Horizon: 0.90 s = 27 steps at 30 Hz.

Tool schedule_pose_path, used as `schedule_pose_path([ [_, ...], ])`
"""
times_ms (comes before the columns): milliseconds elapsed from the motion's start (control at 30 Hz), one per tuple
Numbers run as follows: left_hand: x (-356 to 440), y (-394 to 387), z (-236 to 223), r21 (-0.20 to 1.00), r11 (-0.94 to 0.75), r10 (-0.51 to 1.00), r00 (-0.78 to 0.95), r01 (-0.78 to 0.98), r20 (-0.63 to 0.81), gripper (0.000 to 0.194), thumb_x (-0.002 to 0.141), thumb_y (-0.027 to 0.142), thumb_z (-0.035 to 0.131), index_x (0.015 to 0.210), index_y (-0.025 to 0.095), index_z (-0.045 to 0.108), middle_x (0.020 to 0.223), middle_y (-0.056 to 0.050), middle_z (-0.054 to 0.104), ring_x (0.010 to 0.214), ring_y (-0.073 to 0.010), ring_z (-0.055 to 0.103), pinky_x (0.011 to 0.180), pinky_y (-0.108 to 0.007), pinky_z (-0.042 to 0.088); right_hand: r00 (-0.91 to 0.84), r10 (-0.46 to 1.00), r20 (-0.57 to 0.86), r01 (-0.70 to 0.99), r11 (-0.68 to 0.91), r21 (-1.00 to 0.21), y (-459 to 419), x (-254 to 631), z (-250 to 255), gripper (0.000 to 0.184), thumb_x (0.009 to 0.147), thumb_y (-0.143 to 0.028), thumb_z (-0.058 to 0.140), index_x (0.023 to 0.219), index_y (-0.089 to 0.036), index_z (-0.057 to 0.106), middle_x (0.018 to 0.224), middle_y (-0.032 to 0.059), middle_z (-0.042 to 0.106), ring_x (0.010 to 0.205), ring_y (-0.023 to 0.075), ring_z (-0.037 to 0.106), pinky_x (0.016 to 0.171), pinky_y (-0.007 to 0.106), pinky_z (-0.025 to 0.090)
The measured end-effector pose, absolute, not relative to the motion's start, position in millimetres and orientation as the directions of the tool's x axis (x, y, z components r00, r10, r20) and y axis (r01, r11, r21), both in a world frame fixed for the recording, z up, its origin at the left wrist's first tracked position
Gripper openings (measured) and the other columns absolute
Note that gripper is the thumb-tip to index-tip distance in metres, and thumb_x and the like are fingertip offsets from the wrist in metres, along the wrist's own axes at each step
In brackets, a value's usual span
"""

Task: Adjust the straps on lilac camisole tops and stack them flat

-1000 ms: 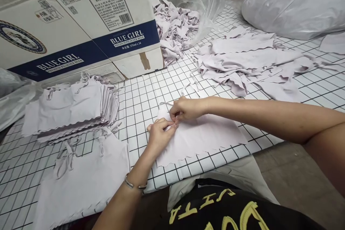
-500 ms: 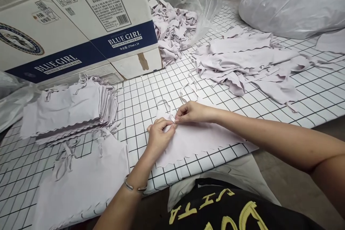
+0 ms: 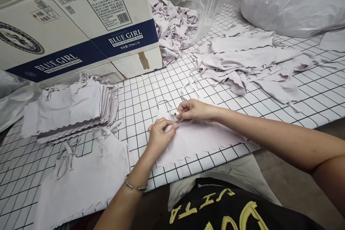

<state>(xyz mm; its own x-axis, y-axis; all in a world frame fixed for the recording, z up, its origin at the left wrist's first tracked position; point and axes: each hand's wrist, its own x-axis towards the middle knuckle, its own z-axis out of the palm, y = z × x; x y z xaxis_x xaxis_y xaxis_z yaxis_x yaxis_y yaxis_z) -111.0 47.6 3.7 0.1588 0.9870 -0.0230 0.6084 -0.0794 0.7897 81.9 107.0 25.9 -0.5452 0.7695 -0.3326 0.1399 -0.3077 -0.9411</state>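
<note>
the cloth (image 3: 205, 136) ran rightward from the left hand (image 3: 159, 136), loosely open atop it; the right hand (image 3: 192, 110) pinched its strap (image 3: 170, 106).

A large white cardboard box with a dark blue band (image 3: 97, 48) reads "BLUE GIRL PREMIUM PILSENER BEER" on two faces, with "净含量: 275ml x 24" below one. The black-framed rectangular printed label (image 3: 104, 1) above is headed "藍妹啤酒"; its smaller lines are too small to read. A black fabric garment (image 3: 210, 219) bears yellow lettering, partly cut off.
</note>
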Motion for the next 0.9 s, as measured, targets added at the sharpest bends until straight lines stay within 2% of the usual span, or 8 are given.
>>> schedule_pose_path([
  [100, -112, 48, 4, 0.792, -0.084, 0.986, 0.163, 0.605, -0.021, 0.008, 0.08, 0.029, 0.065, 0.076, 0.024, 0.069, 0.079, -0.001, 0.064, 0.087, -0.0193, 0.058, 0.079, -0.032, 0.042, -0.523, 0.766, -0.374, 0.101, -0.38, -0.92, 109, 84, 23, 0.022, 0.074, -0.021, 0.078, 0.074, -0.015, 0.057, 0.072, 0.0033, 0.065, 0.066, 0.0122, 0.06, 0.052, 0.017, 0.044],
  [300, -110, 46, 10, 0.779, -0.088, 0.981, 0.19, 0.621, -0.041, 0.007, 0.079, 0.028, 0.065, 0.076, 0.024, 0.069, 0.079, -0.001, 0.065, 0.087, -0.0197, 0.058, 0.079, -0.033, 0.042, -0.552, 0.664, -0.504, 0.043, -0.581, -0.813, 114, 88, 26, 0.025, 0.079, -0.018, 0.08, 0.08, -0.014, 0.056, 0.089, 0.0096, 0.069, 0.07, 0.0147, 0.066, 0.047, 0.015, 0.048],
  [433, -110, 45, 16, 0.781, -0.095, 0.985, 0.172, 0.617, -0.016, 0.006, 0.079, 0.026, 0.064, 0.077, 0.024, 0.07, 0.079, -0.001, 0.064, 0.086, -0.0193, 0.058, 0.079, -0.033, 0.042, -0.563, 0.646, -0.515, -0.038, -0.643, -0.765, 114, 87, 27, 0.023, 0.076, -0.011, 0.08, 0.078, -0.013, 0.057, 0.083, 0.0081, 0.069, 0.065, 0.0116, 0.064, 0.049, 0.014, 0.049],
  [533, -110, 44, 22, 0.797, -0.087, 0.994, 0.107, 0.598, 0.028, 0.011, 0.081, 0.026, 0.061, 0.074, 0.023, 0.069, 0.079, -0.002, 0.063, 0.084, -0.0184, 0.058, 0.078, -0.031, 0.042, -0.534, 0.698, -0.476, -0.082, -0.604, -0.793, 110, 84, 25, 0.026, 0.069, -0.012, 0.084, 0.074, -0.013, 0.059, 0.072, 0.0054, 0.066, 0.06, 0.0105, 0.06, 0.049, 0.015, 0.047],
  [633, -107, 45, 24, 0.82, -0.077, 0.997, 0.065, 0.567, 0.049, 0.017, 0.082, 0.03, 0.06, 0.069, 0.022, 0.067, 0.076, -0.002, 0.062, 0.082, -0.0179, 0.057, 0.077, -0.031, 0.043, -0.484, 0.792, -0.371, -0.146, -0.492, -0.858, 104, 78, 23, 0.03, 0.061, -0.016, 0.087, 0.068, -0.013, 0.059, 0.065, 0.0023, 0.063, 0.057, 0.0096, 0.056, 0.05, 0.016, 0.044],
  [833, -96, 42, 39, 0.844, -0.073, 0.994, -0.034, 0.532, 0.107, 0.011, 0.079, 0.023, 0.06, 0.072, 0.021, 0.069, 0.078, -0.003, 0.062, 0.081, -0.0187, 0.055, 0.086, -0.037, 0.042, -0.397, 0.89, -0.224, -0.241, -0.337, -0.91, 96, 69, 22, 0.036, 0.053, -0.022, 0.09, 0.066, -0.015, 0.057, 0.064, 0.0001, 0.061, 0.061, 0.0116, 0.056, 0.056, 0.021, 0.043],
  [867, -94, 35, 51, 0.865, -0.086, 0.994, -0.017, 0.495, 0.108, 0.011, 0.078, 0.024, 0.061, 0.074, 0.022, 0.07, 0.08, -0.003, 0.063, 0.083, -0.0195, 0.056, 0.087, -0.038, 0.042, -0.383, 0.899, -0.213, -0.263, -0.327, -0.908, 96, 70, 22, 0.037, 0.053, -0.022, 0.09, 0.068, -0.015, 0.057, 0.065, -0.0002, 0.061, 0.062, 0.0119, 0.056, 0.057, 0.021, 0.043],
  [900, -93, 25, 65, 0.911, -0.073, 0.996, 0.072, 0.407, 0.048, 0.01, 0.079, 0.026, 0.062, 0.079, 0.024, 0.072, 0.083, -0.004, 0.064, 0.085, -0.0206, 0.057, 0.088, -0.038, 0.043, -0.37, 0.905, -0.207, -0.277, -0.321, -0.906, 96, 71, 22, 0.038, 0.053, -0.022, 0.09, 0.07, -0.016, 0.056, 0.066, -0.0007, 0.061, 0.062, 0.0121, 0.057, 0.057, 0.021, 0.043],
])
